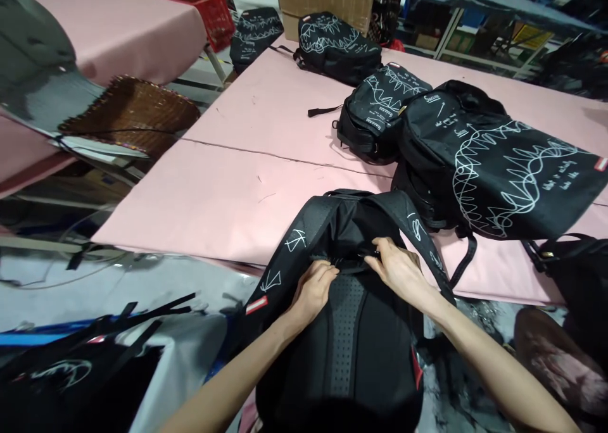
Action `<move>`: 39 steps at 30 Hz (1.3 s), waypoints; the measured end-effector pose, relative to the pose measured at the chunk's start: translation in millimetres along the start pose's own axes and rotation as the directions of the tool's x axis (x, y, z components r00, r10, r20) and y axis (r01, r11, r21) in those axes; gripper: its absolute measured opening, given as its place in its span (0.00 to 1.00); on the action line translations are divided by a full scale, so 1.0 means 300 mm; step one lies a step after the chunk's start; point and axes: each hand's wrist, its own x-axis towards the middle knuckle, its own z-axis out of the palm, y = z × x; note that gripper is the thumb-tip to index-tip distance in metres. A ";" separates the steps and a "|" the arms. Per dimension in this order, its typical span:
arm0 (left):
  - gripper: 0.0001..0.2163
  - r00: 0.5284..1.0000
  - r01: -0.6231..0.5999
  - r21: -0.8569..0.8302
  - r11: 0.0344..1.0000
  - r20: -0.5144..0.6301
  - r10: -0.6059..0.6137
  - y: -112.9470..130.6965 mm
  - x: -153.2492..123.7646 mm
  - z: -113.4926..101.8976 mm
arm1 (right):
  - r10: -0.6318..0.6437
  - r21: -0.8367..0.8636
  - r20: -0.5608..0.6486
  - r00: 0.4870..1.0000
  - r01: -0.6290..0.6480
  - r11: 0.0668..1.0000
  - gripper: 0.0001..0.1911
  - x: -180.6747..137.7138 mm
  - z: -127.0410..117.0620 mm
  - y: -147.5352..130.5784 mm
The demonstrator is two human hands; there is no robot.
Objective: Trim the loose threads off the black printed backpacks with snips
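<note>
Closest of all, at six o'clock, stands a black bag (370, 351), back panel facing the person, its straps (308, 221) arching toward twelve against the pink table (209, 186). At its eleven o'clock, the left hand (316, 287) has fingers bunched on the fabric; at one, the right hand (396, 268) keeps thumb and finger slightly parted. I can't tell what either grips. Patterned bags (513, 173) lie toward two, a red crate (216, 18) toward eleven.
</note>
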 end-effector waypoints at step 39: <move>0.09 0.999 -0.047 0.045 0.998 -0.012 0.048 -0.018 0.006 -0.009 | 0.039 0.110 0.151 0.988 -0.056 0.992 0.12 0.117 0.085 -0.037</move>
